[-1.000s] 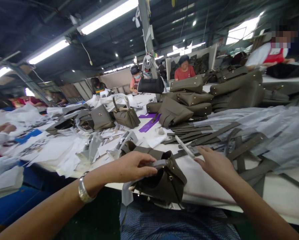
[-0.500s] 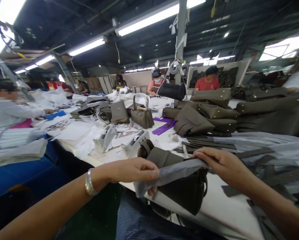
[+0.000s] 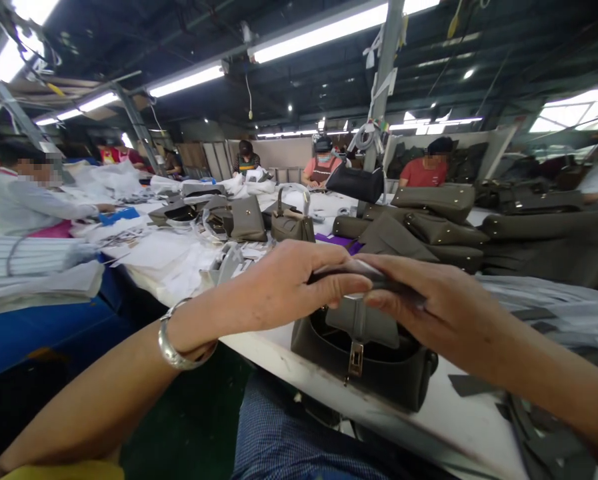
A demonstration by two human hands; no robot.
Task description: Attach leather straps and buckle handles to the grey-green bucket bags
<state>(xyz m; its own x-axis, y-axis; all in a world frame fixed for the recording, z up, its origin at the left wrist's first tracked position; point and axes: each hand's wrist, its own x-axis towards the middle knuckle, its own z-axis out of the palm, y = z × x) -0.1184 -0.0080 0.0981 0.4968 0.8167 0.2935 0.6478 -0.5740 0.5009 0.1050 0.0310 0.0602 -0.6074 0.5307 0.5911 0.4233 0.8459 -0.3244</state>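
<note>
An olive-grey handbag [image 3: 389, 379] stands upright at the table's near edge, its mouth open towards me. A gold clasp [image 3: 355, 360] hangs from a flap tab down its front. Above the opening, my left hand [image 3: 299, 287] is closed on the bag's handle [image 3: 361, 268], thumb on the near side and fingers over the top. From the other side, my right hand [image 3: 443, 300] pinches the same handle, fingertips almost touching the left ones. Greyish, shiny film appears to cover the handle; my fingers hide most of it.
Olive bags [image 3: 433, 200] are piled at the right behind my hands. More handbags [image 3: 249, 219] stand mid-table among white papers. Strips and plastic sheeting [image 3: 543, 300] lie right. A blue bin [image 3: 43, 320] is at left. Co-workers sit around the table.
The bag has turned from a tilted position to upright, clasp towards me. Both hands have come together over its handle; the translucent film stretched between them is now gathered at the handle.
</note>
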